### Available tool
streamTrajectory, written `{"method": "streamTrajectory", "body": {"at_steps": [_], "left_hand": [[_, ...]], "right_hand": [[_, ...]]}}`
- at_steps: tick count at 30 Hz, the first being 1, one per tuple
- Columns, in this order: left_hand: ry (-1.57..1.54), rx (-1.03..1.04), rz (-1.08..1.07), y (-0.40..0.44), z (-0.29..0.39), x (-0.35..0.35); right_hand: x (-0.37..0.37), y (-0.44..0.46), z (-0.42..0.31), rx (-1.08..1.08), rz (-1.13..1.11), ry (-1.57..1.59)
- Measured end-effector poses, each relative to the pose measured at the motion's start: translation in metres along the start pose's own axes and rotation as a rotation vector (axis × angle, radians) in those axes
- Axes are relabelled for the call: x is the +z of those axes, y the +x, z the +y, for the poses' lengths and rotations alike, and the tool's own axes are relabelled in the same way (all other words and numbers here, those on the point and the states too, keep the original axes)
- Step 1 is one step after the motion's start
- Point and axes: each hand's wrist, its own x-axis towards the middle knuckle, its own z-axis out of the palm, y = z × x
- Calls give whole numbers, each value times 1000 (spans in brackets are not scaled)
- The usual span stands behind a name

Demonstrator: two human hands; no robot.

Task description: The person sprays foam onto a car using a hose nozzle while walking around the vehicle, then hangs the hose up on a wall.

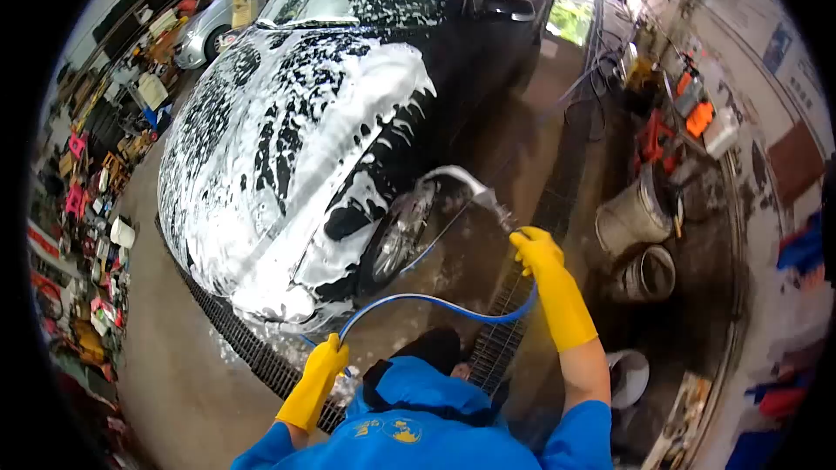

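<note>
A black car (461, 61) stands in front of me, its hood, windshield and front bumper coated in white foam (366, 96). My right hand (538, 252), in a long yellow rubber glove, is closed around a spray gun (504, 218). White foam (461, 174) streams from its tip toward the front wheel (401, 235). The gun's handle is mostly hidden by the glove. A blue hose (435, 299) curves from the right hand to my left hand (326, 362), also yellow-gloved and wrapped around it, near the car's front corner.
Metal drain grates (235, 331) run along the wet floor. Buckets (633, 213) and a white pail (627, 379) stand at the right, below a shelf holding bottles (721, 132). Clutter lines the left wall, with a white bucket (123, 232). A silver car (222, 9) is parked behind.
</note>
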Motion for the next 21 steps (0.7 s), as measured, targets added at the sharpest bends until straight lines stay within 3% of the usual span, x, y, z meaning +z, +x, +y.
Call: {"method": "streamTrajectory", "body": {"at_steps": [3,5,8,13,21], "left_hand": [[-40,3,18,22,63,-5],[-125,7,63,46,110,-7],[-97,62,214,102,174,-4],[-217,47,88,184,285,-40],[-247,156,145,250,450,-112]], "right_hand": [[-62,53,-64,-110,108,164],[-91,82,-114,-191,180,110],[-123,125,-179,-346,-4,10],[-176,203,-294,-431,-14,-151],[-323,366,-453,-591,309,-2]]}}
